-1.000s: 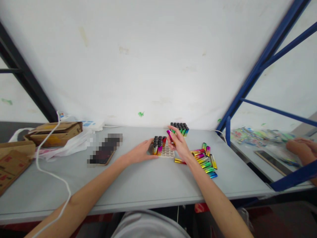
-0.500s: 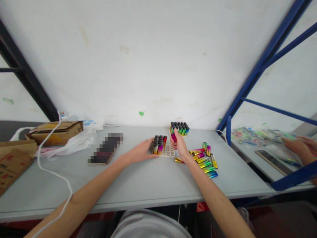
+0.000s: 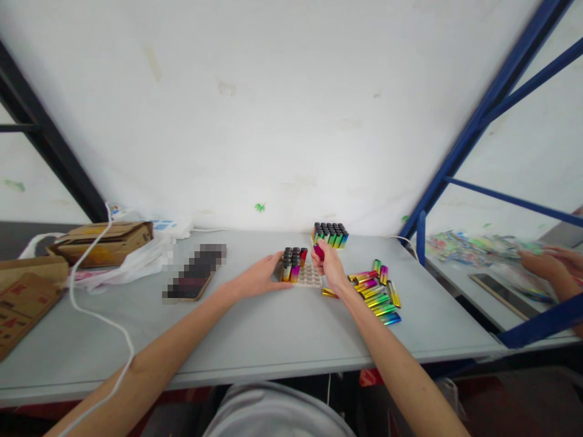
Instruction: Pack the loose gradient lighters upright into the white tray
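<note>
A pale lighter tray (image 3: 311, 278) with rows of round-cornered slots lies on the table. Several black-topped lighters (image 3: 291, 267) stand upright in its left part; the slots on its right show bare. My left hand (image 3: 262, 276) grips the tray's left end, thumb along the front and fingers at the back. My right hand (image 3: 328, 264) is closed around a magenta lighter (image 3: 317, 249), held just above the tray's right back corner. Right of it, several shiny multicoloured lighters (image 3: 374, 291) lie in a loose pile, partly behind my right wrist.
A full block of upright lighters (image 3: 330, 235) stands by the wall. To the left are a phone (image 3: 195, 273), cardboard boxes (image 3: 102, 243), a plastic bag and a white cable (image 3: 104, 318). Beyond the blue frame (image 3: 421, 237) are another person's hands (image 3: 549, 270) and a phone.
Hardly anything differs. My right hand, with the magenta lighter, has shifted very slightly; my left hand stays at the tray. The view has tilted a little.
</note>
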`<state>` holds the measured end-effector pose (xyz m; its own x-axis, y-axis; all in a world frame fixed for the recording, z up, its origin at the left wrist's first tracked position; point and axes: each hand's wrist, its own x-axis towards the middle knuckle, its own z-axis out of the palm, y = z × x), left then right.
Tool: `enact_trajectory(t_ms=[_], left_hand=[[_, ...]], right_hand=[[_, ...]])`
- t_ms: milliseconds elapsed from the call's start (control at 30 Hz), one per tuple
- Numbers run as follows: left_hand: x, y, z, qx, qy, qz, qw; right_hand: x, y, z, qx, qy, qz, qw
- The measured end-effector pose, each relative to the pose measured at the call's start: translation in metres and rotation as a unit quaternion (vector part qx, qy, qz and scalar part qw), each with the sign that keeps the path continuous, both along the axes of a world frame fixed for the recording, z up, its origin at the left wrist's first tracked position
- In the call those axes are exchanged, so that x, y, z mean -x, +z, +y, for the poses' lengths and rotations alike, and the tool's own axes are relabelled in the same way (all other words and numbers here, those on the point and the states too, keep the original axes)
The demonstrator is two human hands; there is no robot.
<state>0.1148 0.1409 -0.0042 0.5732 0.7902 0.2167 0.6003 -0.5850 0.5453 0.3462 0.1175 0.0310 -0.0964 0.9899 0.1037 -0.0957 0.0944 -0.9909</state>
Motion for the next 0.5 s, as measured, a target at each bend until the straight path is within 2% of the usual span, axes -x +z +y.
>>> enact_trajectory(t_ms=[367, 500], left_hand=[[-0.0005, 0.0003, -0.0004, -0.006, -0.007, -0.005, 1.0], [-0.0007, 0.0011, -0.0005, -0.008, -0.007, -0.005, 1.0]], right_hand=[[-0.0009, 0.0015, -0.0022, 0.001, 0.018, -0.021, 1.0], [-0.0001, 0.0014, -0.0003, -0.002, 0.003, -0.014, 1.0]])
